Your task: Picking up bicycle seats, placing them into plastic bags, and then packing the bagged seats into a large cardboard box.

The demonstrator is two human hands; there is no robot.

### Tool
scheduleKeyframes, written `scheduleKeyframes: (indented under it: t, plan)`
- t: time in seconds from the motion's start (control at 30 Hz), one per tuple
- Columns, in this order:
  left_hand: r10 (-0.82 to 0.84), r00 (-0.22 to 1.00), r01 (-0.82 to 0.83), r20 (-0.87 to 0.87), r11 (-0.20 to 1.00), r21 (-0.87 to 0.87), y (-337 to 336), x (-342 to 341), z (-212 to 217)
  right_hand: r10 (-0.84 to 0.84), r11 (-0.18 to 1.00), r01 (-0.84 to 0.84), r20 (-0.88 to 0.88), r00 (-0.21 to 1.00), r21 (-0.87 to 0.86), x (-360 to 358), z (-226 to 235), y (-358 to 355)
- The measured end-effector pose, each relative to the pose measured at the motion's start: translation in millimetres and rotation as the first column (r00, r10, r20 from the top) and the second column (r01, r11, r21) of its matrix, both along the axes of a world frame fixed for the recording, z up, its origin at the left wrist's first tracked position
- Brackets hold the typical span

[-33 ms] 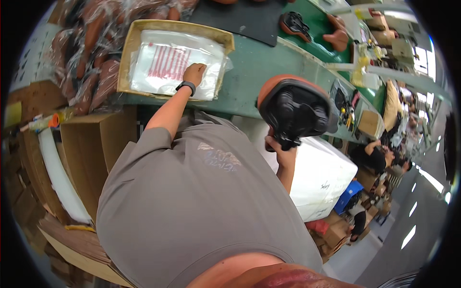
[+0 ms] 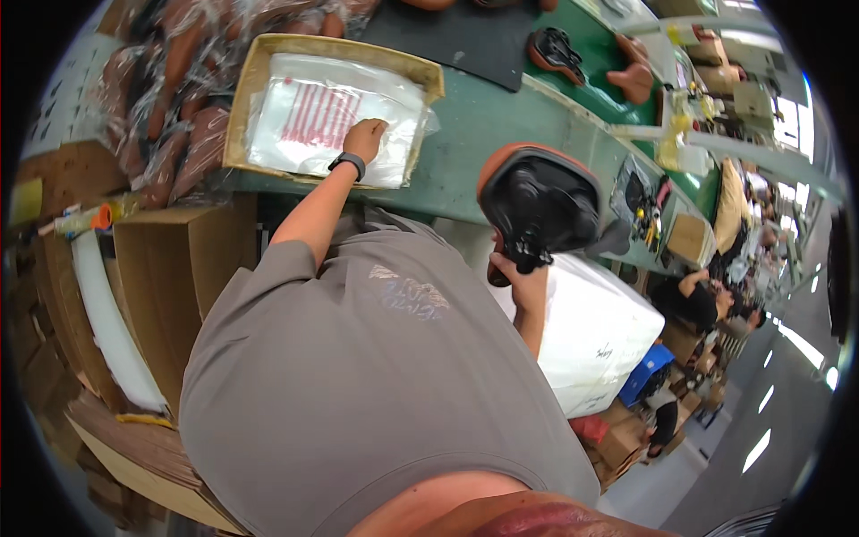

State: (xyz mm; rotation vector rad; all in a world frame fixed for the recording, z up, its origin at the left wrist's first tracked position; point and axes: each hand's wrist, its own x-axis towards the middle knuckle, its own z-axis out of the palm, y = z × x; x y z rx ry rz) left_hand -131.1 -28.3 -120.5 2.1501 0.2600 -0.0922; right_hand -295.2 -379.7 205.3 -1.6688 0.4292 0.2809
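A bicycle saddle with a black underside and a brown rim is held up at the bench's near edge by my right hand. Those fingers wrap round its narrow end, and the underside faces up towards me. My left hand, with a dark band at the wrist, rests on a stack of clear plastic bags printed with red lines. Its fingers are curled closed at the top bag; the fingertips are partly hidden. An open cardboard box holds the stack.
Brown saddles in clear wrap are heaped left of the box. More saddles lie on the green workbench, beside a black mat. A big white package stands below at right; cardboard boxes stand at left. Other people sit farther right.
The saddle in my right hand has shifted slightly left and turned a little. My left hand stays on the bags.
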Motion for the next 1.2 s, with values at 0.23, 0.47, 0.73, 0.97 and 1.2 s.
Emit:
scheduleKeyframes:
  t: [0.23, 0.47, 0.73, 0.97, 1.2]
  plan:
    - [-0.019, 1.000, 0.011, -0.010, 0.848, -0.530, 76.1, -55.3, 123.3, 0.224, 0.813, -0.116, -0.122, 0.967, 0.571, 75.3, -81.3, 103.0]
    - [0.101, 0.994, -0.090, -0.046, 0.491, -0.867, 159.9, -117.1, 229.5, 0.552, 0.527, -0.197, -0.157, 0.819, 0.826, 135.8, -95.2, 258.2]
    - [0.464, 0.833, -0.392, -0.301, 0.113, -0.913, 308.1, -163.7, 255.7, 0.721, 0.472, -0.572, 0.079, 0.689, 0.671, 132.2, -40.0, 306.5]
    - [0.028, 0.833, 0.256, 0.553, 0.866, -0.430, 288.3, -106.0, 360.7, 0.680, 0.714, -0.593, 0.165, 0.715, -0.374, 137.6, -65.4, 393.6]
    - [-0.269, 0.898, 0.436, 0.348, 0.642, -0.631, 367.8, -88.6, 357.6, 0.418, 0.819, -0.291, -0.166, 0.893, 0.495, 197.0, -8.4, 457.5]
